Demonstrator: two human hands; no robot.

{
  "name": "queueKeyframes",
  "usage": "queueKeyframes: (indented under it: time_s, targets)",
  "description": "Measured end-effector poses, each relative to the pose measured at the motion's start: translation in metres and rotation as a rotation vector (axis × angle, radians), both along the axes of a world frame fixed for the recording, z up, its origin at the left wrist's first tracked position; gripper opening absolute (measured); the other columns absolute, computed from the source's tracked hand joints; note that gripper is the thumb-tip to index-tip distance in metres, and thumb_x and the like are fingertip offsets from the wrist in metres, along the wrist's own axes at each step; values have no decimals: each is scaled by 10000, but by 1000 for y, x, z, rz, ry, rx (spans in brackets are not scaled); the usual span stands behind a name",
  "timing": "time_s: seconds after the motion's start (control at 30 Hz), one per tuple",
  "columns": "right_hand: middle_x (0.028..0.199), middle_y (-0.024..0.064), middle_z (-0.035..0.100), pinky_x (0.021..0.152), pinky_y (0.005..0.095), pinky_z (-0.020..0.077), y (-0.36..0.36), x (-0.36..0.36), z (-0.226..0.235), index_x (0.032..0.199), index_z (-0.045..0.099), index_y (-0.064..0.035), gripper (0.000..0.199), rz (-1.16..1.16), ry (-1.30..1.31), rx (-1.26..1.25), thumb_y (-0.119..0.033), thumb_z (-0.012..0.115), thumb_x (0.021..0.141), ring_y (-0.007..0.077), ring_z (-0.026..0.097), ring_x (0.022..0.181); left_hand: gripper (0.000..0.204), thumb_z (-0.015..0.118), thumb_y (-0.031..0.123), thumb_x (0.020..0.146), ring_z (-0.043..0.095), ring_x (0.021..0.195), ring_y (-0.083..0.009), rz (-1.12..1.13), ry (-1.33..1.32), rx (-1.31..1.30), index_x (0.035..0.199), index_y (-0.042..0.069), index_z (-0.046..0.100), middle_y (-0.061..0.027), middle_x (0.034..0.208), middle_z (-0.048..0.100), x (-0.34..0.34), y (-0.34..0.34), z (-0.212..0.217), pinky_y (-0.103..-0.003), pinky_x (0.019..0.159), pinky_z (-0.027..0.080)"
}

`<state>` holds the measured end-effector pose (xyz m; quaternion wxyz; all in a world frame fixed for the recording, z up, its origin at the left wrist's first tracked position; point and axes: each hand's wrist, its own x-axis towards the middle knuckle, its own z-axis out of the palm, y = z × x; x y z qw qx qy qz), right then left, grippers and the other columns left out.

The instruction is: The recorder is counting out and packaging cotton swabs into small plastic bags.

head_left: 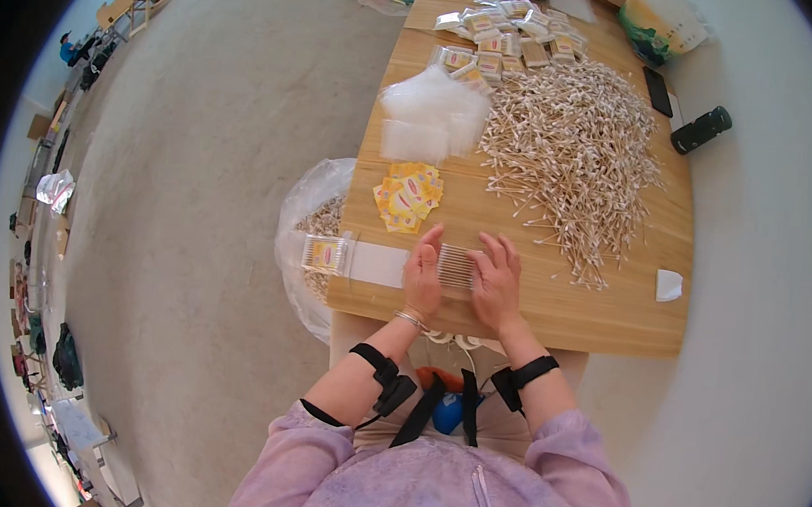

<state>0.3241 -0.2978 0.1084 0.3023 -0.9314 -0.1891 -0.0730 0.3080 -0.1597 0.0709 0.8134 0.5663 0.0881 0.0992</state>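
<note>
A neat row of cotton swabs (pixel 457 265) lies sideways near the table's front edge, held between my two hands. At its left end, my left hand (pixel 423 276) curves against the tips, thumb side toward the swabs. My right hand (pixel 496 278) cups the opposite end with bent fingers. Left of my left hand runs a flat white strip (pixel 377 264). Beyond it, at the table's left edge, is a clear packet of swabs (pixel 324 254) with a yellow card inside. Yellow printed cards (pixel 408 196) lie in a loose pile past my left hand.
A big heap of loose swabs (pixel 576 152) covers the right side. Clear bags (pixel 434 113) and filled packets (pixel 509 38) lie farther back. A black cylinder (pixel 701 131) and a phone (pixel 657 91) sit by the wall. A plastic sack (pixel 291 278) hangs at the left edge.
</note>
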Motion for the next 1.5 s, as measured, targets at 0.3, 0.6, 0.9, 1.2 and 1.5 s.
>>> queueKeyframes:
  time_s: [0.3,0.6,0.9,1.2,1.5]
  targets:
    - [1279,94,476,1033,452,308,-3,20,-13,1089,630,-94,273,-208,-84,-99,-126,570,825,321,360,1241,532,368,391,1001,393,1299,-203,28,2,-85,1327,-28,413,-122,1381,437,2,-3,-2,-336,1106,285]
    - [1254,121,473,1030,447,312,21,-4,-11,1106,597,-78,288,-66,-75,-96,-108,554,823,324,381,1220,517,369,382,1003,400,1295,-202,50,22,-142,1322,-22,417,-130,1376,441,2,-1,-1,-335,1106,287]
    - [1316,193,457,1075,390,285,31,-8,-21,1187,495,36,305,-185,139,685,-114,389,943,339,415,1250,524,353,388,1006,393,1301,-216,1,-19,-83,1322,-25,416,-144,1372,441,2,0,0,-338,1113,276]
    - [1469,222,284,1137,432,176,4,-13,-23,1370,334,55,537,-5,37,225,-225,456,928,359,228,1386,540,340,392,1009,390,1301,-222,-27,-3,-94,1320,-44,411,-147,1370,441,2,1,-1,-342,1116,263]
    - [1505,256,143,1157,456,72,16,-36,-9,1415,191,93,904,161,118,-354,-499,542,830,360,99,1420,484,423,340,992,428,1249,-244,-44,49,72,1318,-18,437,-133,1341,470,-4,13,13,-356,1074,313]
